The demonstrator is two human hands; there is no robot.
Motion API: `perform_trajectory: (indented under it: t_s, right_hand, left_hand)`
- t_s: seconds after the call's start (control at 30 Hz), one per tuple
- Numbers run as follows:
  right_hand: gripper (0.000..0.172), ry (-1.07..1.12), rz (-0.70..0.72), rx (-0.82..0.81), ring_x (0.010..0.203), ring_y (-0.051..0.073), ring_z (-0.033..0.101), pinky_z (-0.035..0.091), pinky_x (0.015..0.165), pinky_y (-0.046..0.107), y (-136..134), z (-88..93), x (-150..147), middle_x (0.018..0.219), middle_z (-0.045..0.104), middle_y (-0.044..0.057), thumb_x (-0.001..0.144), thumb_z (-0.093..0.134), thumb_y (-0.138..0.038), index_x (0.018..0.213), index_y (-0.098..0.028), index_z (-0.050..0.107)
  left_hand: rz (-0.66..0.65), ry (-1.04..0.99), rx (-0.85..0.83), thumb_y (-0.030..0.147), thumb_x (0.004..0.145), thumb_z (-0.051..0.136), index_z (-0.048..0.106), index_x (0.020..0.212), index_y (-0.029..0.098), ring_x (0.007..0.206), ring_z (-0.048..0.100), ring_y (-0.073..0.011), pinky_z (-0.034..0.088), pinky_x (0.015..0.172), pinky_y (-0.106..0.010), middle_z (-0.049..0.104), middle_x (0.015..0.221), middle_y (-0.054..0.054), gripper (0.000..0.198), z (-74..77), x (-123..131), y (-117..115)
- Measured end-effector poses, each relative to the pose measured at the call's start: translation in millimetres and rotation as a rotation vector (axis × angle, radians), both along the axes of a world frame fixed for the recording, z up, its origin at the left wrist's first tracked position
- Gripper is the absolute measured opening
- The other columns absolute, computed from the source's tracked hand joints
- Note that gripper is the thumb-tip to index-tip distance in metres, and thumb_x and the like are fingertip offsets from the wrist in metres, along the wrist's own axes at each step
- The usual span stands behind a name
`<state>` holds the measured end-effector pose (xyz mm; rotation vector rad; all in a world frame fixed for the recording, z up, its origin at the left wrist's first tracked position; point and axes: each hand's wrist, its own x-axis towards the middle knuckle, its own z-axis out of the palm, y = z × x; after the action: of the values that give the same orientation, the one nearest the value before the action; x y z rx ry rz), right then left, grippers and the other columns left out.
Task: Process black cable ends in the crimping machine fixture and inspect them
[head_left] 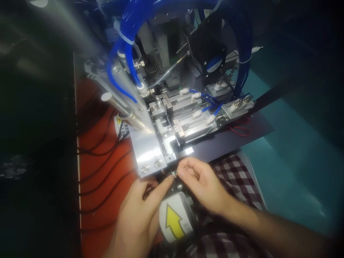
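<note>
A tiny silvery piece with specks of white and red (174,174) sits between my fingertips, just in front of the machine's metal plate (150,154). Its exact kind is too small to make out. My left hand (141,206) reaches in from below, its thumb tip against the piece and its other fingers partly hidden under the plate's edge. From the other side my right hand (202,184) closes in a pinch at the piece's right end. Right below both hands is a round motor-like housing with a white label and yellow arrow (173,218).
Pneumatic cylinders (193,125) with white fittings and blue air hoses (129,43) fill the machine behind my hands. A metal post (120,109) rises at left. Black cables (107,179) cross the orange-red surface (99,236). Checked cloth (239,175) lies at the right, beside the teal floor (290,172).
</note>
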<state>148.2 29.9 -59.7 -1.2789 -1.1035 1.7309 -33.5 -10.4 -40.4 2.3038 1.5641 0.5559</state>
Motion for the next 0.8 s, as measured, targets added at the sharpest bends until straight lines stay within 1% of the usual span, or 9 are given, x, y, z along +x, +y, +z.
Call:
perform_trajectory:
  t_s: [0.13, 0.3, 0.4, 0.5, 0.67, 0.8]
  right_hand:
    - [0.013, -0.005, -0.006, 0.016, 0.053, 0.008, 0.041, 0.035, 0.05, 0.021, -0.7, 0.1, 0.2, 0.062, 0.046, -0.005, 0.087, 0.054, -0.023, 0.077, -0.016, 0.053]
    - [0.013, -0.142, 0.014, 0.079, 0.057, 0.011, 0.046, 0.039, 0.054, 0.024, -2.6, -1.5, -0.5, 0.066, 0.051, -0.002, 0.089, 0.052, -0.025, 0.078, -0.016, 0.054]
    - [0.014, -0.2, 0.018, 0.117, 0.06, 0.012, 0.049, 0.042, 0.056, 0.026, -4.3, -1.6, -0.9, 0.068, 0.053, -0.001, 0.089, 0.05, -0.025, 0.079, -0.017, 0.053]
    - [0.014, -0.193, 0.021, 0.139, 0.059, 0.012, 0.049, 0.042, 0.055, 0.026, -5.2, -1.0, -0.5, 0.067, 0.052, -0.001, 0.09, 0.049, -0.026, 0.079, -0.017, 0.053]
    - [0.015, -0.199, 0.024, 0.204, 0.06, 0.012, 0.049, 0.042, 0.055, 0.025, -5.4, -1.3, 0.3, 0.068, 0.052, -0.001, 0.09, 0.049, -0.026, 0.079, -0.017, 0.053]
    - [0.015, -0.217, 0.028, 0.209, 0.06, 0.012, 0.049, 0.042, 0.056, 0.026, -6.7, -2.3, 0.6, 0.068, 0.051, -0.001, 0.091, 0.049, -0.026, 0.079, -0.017, 0.053]
  left_hand:
    - [-0.022, 0.02, 0.007, 0.014, 0.089, 0.048, 0.06, 0.123, 0.029, 0.087, 0.061, -0.0119, 0.052, 0.069, -0.017, 0.054, 0.1, -0.003, 0.039, -0.7, -3.4, 2.4]
    - [-0.008, 0.006, -0.001, 0.017, 0.09, 0.048, 0.061, 0.121, 0.031, 0.084, 0.062, -0.0112, 0.053, 0.068, -0.017, 0.055, 0.097, -0.002, 0.037, -0.2, -4.6, 1.1]
    - [0.007, -0.023, -0.046, 0.019, 0.091, 0.048, 0.062, 0.12, 0.032, 0.081, 0.064, -0.0109, 0.054, 0.067, -0.017, 0.057, 0.095, -0.002, 0.035, -0.8, -5.5, 0.3]
    - [0.017, -0.049, -0.084, 0.022, 0.09, 0.05, 0.063, 0.118, 0.031, 0.08, 0.065, -0.0116, 0.054, 0.067, -0.018, 0.059, 0.092, -0.002, 0.032, -2.8, -6.1, 0.1]
    - [0.033, -0.061, -0.069, 0.021, 0.091, 0.049, 0.063, 0.119, 0.032, 0.08, 0.065, -0.0109, 0.054, 0.068, -0.018, 0.059, 0.092, -0.001, 0.033, -3.7, -3.9, 0.5]
    - [0.037, -0.072, -0.083, 0.021, 0.09, 0.049, 0.063, 0.119, 0.032, 0.081, 0.065, -0.0114, 0.055, 0.069, -0.019, 0.06, 0.092, -0.001, 0.033, -3.8, -4.8, -0.2]
